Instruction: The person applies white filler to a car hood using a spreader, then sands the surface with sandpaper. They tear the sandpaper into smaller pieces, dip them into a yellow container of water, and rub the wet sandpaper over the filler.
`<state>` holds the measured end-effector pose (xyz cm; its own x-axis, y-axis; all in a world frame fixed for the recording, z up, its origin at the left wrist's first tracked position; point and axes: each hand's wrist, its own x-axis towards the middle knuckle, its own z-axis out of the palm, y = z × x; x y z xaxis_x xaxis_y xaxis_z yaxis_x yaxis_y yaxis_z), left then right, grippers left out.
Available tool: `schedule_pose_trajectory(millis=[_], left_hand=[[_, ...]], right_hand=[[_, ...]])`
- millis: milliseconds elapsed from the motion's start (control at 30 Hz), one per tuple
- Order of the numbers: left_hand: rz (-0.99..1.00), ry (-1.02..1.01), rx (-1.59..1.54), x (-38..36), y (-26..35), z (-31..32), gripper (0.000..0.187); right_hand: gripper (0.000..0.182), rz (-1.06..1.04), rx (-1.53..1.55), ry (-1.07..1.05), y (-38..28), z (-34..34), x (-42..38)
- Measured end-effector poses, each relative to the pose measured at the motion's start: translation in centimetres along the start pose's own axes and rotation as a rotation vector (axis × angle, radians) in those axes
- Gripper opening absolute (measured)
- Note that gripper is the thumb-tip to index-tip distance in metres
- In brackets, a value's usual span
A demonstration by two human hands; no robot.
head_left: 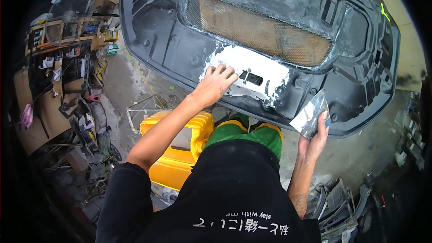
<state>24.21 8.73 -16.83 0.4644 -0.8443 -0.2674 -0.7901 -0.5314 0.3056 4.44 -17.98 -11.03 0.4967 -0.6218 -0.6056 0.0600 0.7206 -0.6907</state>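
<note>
A black car hood [157, 47] lies underside up in front of me, with a white-coated patch [240, 60] around the latch slot [252, 78] near its front edge. My left hand [216, 83] is over the left part of that patch, fingers curled and fingertips low at its surface. Whatever those fingers hold, if anything, I cannot tell. In my right hand [317, 137] is a shiny, partly see-through plastic sheet [310, 116], pinched at its lower edge with the thumb on top. That sheet overlaps the hood's front right edge in this view.
A mesh-covered opening [261, 29] crosses the hood's middle. By my legs at the left stands a yellow plastic container [166, 168]. Farther left are a round fan [69, 15], cardboard [45, 103] and piled parts. More scrap parts [337, 202] lie behind at the right.
</note>
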Motion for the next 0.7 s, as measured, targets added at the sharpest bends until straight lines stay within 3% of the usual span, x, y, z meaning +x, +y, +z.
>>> schedule_pose_trajectory(millis=[133,200,367,700], left_hand=[[-0.027,-0.054,-0.014,-0.6,-0.7,-2.7,0.043],[-0.125,0.05,-0.032,0.9,-1.4,-3.6,0.043],[-0.078,0.185,-0.036,4.8,-2.2,-1.6,0.037],[0.013,0.145,-0.045,3.5,-2.0,-0.6,0.042]], right_hand=[[0.035,-0.009,0.014,-0.008,0.0,-0.3,-0.3],[0.035,0.0,0.022,-0.005,0.1,-0.3,-0.4],[0.034,0.003,0.006,0.008,-0.3,-0.7,-0.6],[0.034,0.013,0.011,0.053,-0.7,-1.0,-0.2]])
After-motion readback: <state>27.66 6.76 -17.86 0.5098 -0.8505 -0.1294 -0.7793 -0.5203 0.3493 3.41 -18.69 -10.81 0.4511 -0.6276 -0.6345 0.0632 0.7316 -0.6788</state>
